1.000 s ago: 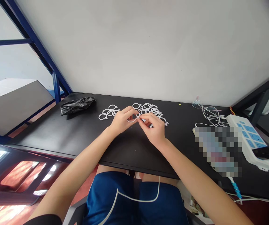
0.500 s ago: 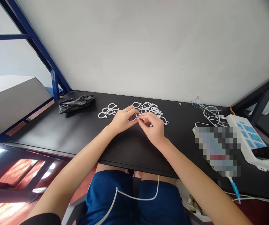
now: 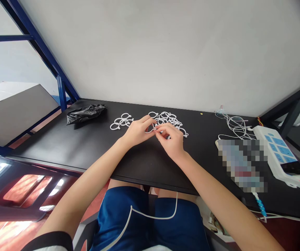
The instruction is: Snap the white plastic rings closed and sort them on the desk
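My left hand [image 3: 136,131] and my right hand [image 3: 171,141] meet over the middle of the black table [image 3: 92,150]. Both pinch one white plastic ring [image 3: 151,130] between their fingertips, fingers curled. Just behind the hands lies a heap of several white rings [image 3: 168,120]. A smaller group of white rings [image 3: 120,122] lies to the left of my left hand.
A crumpled black plastic bag [image 3: 85,112] lies at the table's back left. At the right are a tangle of white cables [image 3: 235,126], a white and blue power strip [image 3: 283,153] and a blurred patch. A white wall stands close behind the table.
Both hands stay together on the ring, with only slight finger movement. The view has shifted a little.
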A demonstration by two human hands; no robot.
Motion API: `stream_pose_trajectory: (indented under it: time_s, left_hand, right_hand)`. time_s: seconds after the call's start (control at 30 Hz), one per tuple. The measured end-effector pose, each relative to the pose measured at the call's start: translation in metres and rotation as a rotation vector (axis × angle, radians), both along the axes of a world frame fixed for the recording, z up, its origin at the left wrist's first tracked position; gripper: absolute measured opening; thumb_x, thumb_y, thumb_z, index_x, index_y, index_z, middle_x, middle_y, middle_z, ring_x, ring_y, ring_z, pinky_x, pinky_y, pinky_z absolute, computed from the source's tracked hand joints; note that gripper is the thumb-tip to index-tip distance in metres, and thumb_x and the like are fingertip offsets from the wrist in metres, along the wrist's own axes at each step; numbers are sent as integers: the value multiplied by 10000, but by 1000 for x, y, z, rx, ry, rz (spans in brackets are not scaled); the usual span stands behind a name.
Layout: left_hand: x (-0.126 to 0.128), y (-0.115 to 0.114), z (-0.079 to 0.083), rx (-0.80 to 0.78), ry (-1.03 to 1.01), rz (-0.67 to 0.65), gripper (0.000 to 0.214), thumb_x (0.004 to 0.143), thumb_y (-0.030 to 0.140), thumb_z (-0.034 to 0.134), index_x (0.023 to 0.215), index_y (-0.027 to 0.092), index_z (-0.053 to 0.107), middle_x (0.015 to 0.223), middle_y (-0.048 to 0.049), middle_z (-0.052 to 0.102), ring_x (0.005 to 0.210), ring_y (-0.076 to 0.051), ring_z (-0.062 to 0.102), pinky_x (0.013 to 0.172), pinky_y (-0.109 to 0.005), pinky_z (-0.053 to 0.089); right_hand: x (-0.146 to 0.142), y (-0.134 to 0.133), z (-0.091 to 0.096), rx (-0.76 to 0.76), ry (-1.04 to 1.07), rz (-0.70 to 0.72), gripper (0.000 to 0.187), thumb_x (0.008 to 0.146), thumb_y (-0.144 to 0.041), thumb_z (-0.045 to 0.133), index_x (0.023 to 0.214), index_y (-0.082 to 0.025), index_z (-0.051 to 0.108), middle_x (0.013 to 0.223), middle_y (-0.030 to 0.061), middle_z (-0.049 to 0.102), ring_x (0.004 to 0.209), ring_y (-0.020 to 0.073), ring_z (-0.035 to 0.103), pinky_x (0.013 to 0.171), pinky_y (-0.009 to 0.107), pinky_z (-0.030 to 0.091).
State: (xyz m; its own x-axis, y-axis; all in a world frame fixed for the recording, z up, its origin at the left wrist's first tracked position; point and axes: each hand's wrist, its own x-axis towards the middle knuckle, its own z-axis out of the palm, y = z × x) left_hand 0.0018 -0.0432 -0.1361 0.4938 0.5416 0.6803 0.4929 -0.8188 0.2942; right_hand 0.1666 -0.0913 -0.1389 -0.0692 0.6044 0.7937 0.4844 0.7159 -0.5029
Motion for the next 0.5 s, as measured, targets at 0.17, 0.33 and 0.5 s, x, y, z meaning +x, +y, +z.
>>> stream_pose_trajectory:
  time_s: [0.17,0.33,0.5]
  left_hand:
    - [1,-1,0,-54,2,-11,78,852,234,591,906,183,570,851,-10,588,585,-69,501,544,-184,401]
    - [-1,1,-2,-48,6,-32,105,821,211,591,808,182,490,757,15,554,559,-72,466,522,-185,366]
    - [-2,2,-2,-72,-5,-57,103,800,163,569,785,183,469,709,34,507,567,-72,449,524,-175,348]
  right_hand:
    - [1,0,0,-17,10,-27,142,849,-128,591,730,-204,587,862,35,698,490,81,522,472,245,480]
    - [0,-1,0,-8,10,-7,143,844,-116,594,730,-203,586,875,29,701,498,77,542,486,236,483]
    - [-1,-1,0,-11,4,15,95,853,-131,604,794,-200,633,870,30,703,504,77,542,490,232,489]
